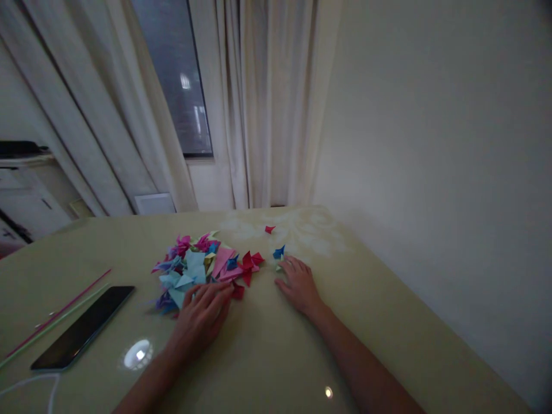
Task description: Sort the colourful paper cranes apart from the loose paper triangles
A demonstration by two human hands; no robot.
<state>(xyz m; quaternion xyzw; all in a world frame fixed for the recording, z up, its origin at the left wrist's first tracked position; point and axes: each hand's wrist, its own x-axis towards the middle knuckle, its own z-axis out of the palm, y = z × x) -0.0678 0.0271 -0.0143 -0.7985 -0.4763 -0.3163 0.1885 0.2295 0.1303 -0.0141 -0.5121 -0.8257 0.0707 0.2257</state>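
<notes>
A heap of folded paper pieces, seemingly origami cranes (196, 264), in light blue, pink, purple, red and yellow lies on the table. My left hand (204, 310) rests at the heap's near right edge, fingers stretched out over it, beside a dark red piece (237, 291). Over to the right, my right hand (298, 283) lies low on the table with thumb and fingers apart. Its fingertips are at a small pale green piece (279, 267), partly hidden by them. Just beyond sits a small blue folded piece (279, 252), and farther back a small red one (269, 229).
On the left lie a black phone (84, 328), a pink stick (60, 310) and a pale green stick (56, 323). A white cable (30, 378) curves at the lower left. The glossy table (259, 368) meets a wall (431, 144) on the right; curtains (276, 103) hang behind.
</notes>
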